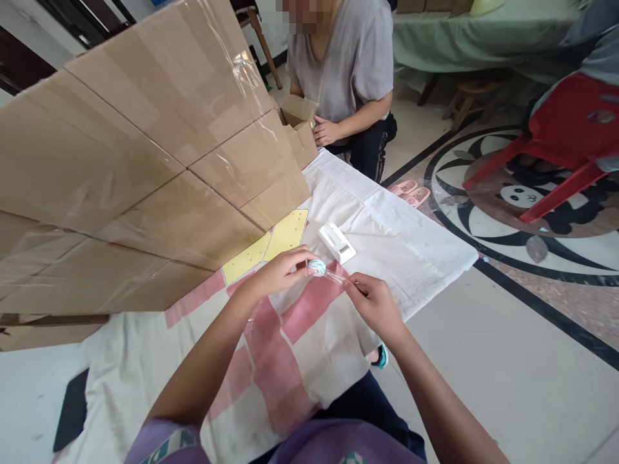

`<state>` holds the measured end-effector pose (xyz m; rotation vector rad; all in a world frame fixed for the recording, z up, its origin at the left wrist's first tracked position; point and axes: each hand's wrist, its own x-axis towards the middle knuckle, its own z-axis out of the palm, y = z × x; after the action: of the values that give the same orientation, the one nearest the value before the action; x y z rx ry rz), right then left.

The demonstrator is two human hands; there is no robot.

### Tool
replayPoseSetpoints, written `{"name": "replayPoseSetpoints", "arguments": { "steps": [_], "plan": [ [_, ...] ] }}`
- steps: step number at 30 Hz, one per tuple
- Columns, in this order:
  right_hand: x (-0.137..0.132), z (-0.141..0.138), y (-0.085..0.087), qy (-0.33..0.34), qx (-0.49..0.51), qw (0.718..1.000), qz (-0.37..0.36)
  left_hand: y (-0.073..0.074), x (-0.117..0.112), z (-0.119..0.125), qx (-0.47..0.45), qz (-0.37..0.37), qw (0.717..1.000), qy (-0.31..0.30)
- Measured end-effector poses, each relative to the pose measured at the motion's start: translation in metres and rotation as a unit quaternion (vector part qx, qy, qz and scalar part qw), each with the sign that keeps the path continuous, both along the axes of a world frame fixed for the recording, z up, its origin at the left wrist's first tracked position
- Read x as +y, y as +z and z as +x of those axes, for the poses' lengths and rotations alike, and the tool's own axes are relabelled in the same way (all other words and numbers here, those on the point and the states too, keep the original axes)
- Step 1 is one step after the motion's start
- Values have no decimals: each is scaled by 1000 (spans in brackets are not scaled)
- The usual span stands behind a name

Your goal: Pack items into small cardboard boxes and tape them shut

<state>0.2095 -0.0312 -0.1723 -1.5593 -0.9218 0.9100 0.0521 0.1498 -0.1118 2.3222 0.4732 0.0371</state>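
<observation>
My left hand point(290, 267) has its fingers closed round a small rounded white-and-green thing point(316, 267), whose exact kind I cannot make out. From it a strip of clear plastic film point(335, 278) stretches to my right hand point(372, 296), which pinches its end between thumb and fingers. Just beyond both hands, a white plastic case point(337, 243) with a recessed top lies on the cloth. Beneath the hands spreads a pink and cream patterned cloth point(285, 367).
Stacked cardboard boxes point(145, 167) under clear film rise along the left. Yellow dotted cloth point(244, 258) shows at their base. Across the table a person point(343, 71) has a hand at a small open box point(302, 122). A red plastic chair point(570, 122) stands right, over a panda floor design.
</observation>
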Motion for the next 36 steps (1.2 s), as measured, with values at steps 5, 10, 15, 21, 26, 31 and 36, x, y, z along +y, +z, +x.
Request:
{"name": "replayPoseSetpoints", "arguments": {
  "steps": [5,10,15,21,26,31,36],
  "plan": [
    [22,2,-7,-39,-30,999,-3,6,33,12,22,205,975,-81],
    [39,3,-11,-86,-128,988,-6,4,54,29,4,349,929,-124],
    [41,13,-15,-129,-174,976,-21,-8,65,48,-25,380,913,-146],
    [37,26,-22,-174,-180,968,-20,-18,66,77,-3,393,893,-220],
    [37,27,-25,-190,-173,966,-20,-13,67,94,6,429,855,-293],
    [40,23,-27,-178,-153,972,-20,-7,70,108,51,449,829,-330],
    [44,23,-35,-195,-138,971,-14,-3,62,116,84,500,790,-346]
  ]
}}
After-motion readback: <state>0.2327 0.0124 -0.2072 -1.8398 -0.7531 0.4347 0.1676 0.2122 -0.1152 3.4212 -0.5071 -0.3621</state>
